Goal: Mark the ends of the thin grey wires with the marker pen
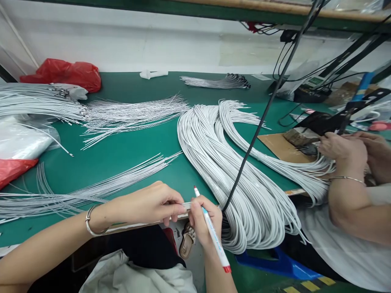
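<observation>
My left hand [155, 201] is closed, pinching one end of a short, pale translucent piece [187, 205] whose exact kind I cannot make out. My right hand [206, 219] is closed around a white and blue marker pen [212, 230] with red ends. Its small red tip points up and its red end hangs low. The fingers of this hand also meet the other end of the pale piece. Just left of my hands lies a loose bundle of thin grey-white wires [122, 183]. To their right, a thick bundle of white cables [232, 175] drapes over the table edge.
More wire bundles [134, 114] lie across the green table [131, 152]. Red plastic bags [70, 75] rest at the left. A black slanting cord [259, 126] passes in front of the white cables. At the right, a co-worker's hands [345, 148] work beside a cardboard piece [279, 146].
</observation>
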The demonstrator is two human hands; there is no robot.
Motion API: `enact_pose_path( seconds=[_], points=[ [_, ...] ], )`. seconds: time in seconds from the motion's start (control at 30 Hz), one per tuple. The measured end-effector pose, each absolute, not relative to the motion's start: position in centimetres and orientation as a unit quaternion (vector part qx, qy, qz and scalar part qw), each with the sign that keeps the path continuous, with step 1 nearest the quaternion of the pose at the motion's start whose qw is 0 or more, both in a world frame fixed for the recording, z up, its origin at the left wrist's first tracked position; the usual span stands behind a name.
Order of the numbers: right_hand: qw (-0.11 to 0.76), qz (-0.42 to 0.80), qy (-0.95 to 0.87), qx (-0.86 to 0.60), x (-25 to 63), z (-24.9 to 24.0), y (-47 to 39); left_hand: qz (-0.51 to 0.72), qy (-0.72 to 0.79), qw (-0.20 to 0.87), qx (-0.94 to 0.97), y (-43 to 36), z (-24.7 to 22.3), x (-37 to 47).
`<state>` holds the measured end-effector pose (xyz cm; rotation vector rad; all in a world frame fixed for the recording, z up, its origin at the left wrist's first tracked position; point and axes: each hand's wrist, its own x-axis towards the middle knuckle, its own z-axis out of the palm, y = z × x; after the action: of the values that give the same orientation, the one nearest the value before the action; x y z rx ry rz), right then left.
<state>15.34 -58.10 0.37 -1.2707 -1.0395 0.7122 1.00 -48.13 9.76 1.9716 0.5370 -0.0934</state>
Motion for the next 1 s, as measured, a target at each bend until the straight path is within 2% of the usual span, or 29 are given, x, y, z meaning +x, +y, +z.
enact_pose_path(
  seconds=[0.2,0.43,0.77,0.9,1.0],
  points=[
    [0.629,0.176,-0.518,-0.553,14.7,-1.0,-59.1,-0.041,0.231,0.583,0.778,-47.4,10.0,0.9],
    [0.635,0.147,-0.521,-0.551,13.4,-2.1,-59.1,-0.033,0.220,0.607,0.763,-47.5,9.4,1.0],
    [0.583,0.118,-0.583,-0.554,15.3,-1.3,-58.9,-0.020,0.240,0.563,0.791,-47.3,8.3,1.2],
    [0.648,0.192,-0.488,-0.552,16.7,-2.8,-58.7,-0.027,0.269,0.553,0.788,-46.5,5.0,1.8],
    [0.691,0.187,-0.442,-0.541,17.6,-3.9,-58.1,-0.054,0.296,0.575,0.761,-45.8,2.0,2.1]
  ],
)
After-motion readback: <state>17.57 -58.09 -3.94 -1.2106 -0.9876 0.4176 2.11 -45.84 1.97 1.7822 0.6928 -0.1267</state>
